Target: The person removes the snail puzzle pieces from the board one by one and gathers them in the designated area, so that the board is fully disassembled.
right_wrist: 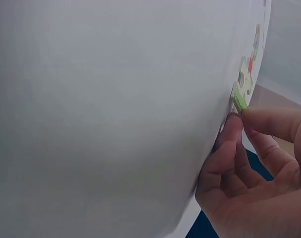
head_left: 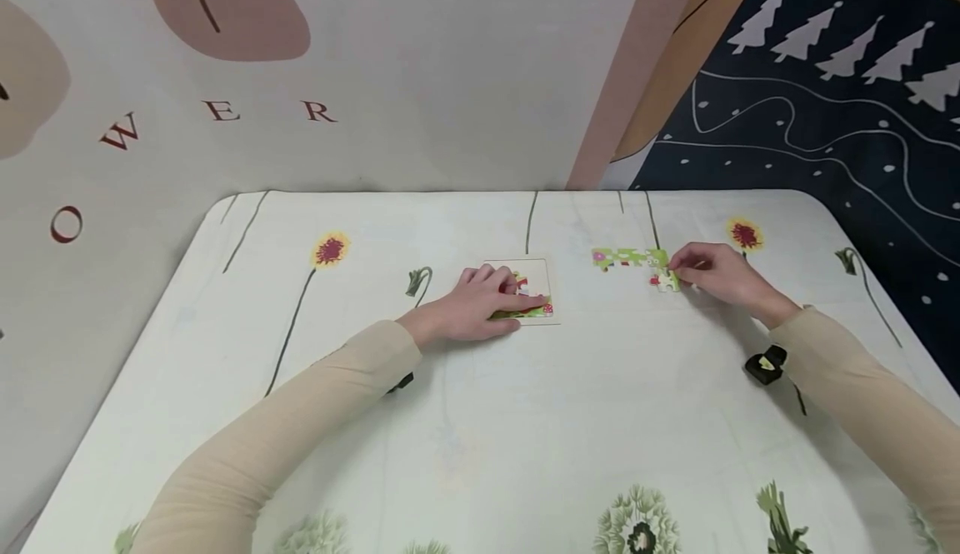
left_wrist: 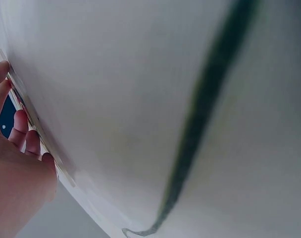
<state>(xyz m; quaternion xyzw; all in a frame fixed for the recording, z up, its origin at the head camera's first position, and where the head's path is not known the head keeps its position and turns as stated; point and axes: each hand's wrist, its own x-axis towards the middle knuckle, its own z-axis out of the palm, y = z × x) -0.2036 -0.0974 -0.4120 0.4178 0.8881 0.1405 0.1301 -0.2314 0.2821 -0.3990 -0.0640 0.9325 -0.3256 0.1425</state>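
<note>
Beige left sleeve is closest, reaching up over the white flower-print table. Left hand rests on the puzzle board, fingers apart, index stretched across the lower part; it's not clamped on anything that I can see. Right hand is off to the right, thumb and finger together, pinching a green puzzle piece at the table surface.

Progress: partway, I'd judge. Board has coloured picture along its bottom edge and a bit near the middle; upper right is bare. Left portion is under the hand, can't tell. Right of the board, well apart from it, a green strip of pieces lies on the table, with another piece below its right end, just beside the right hand's fingertips. Those are all outside the board, so the picture there looks incomplete. Exact piece count: too small to tell.
</note>
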